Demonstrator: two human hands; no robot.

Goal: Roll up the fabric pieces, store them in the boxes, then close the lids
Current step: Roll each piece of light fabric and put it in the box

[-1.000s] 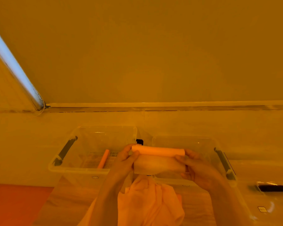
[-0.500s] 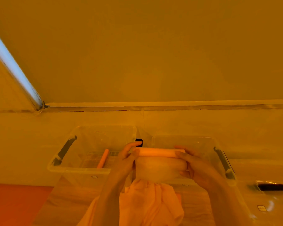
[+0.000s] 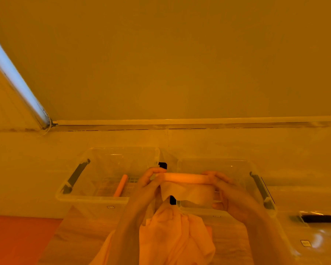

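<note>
Fabric piece: a pale orange fabric piece was held up over the gap between the two boxes, its top edge wound into a tight horizontal roll and its loose remainder hanging below.
Hanging part: the unrolled cloth dropped down between the forearms and bunched in folds at the bottom of the view, over the near edge of the counter.
Left hand: the left hand gripped the left end of the roll, its fingers curled over the top and clamped on the cloth.
Right hand: the right hand gripped the right end of the roll, its fingers curled over it and pinched on the cloth.
Left box: a clear plastic box stood open on the counter, with a dark handle on its left side; inside it lay one finished orange roll, tilted on the gridded bottom.
Right box: a second clear box stood open just beside the first, with a dark handle on its right side; the held fabric partly hid its inside.
Lid: a clear lid with a dark latch lay flat on the counter to the right of the right box.
Counter: a pale counter carried both boxes and ran back to a wall.
Surroundings: an orange surface showed at the lower left, and a bright strip slanted along the upper left.
</note>
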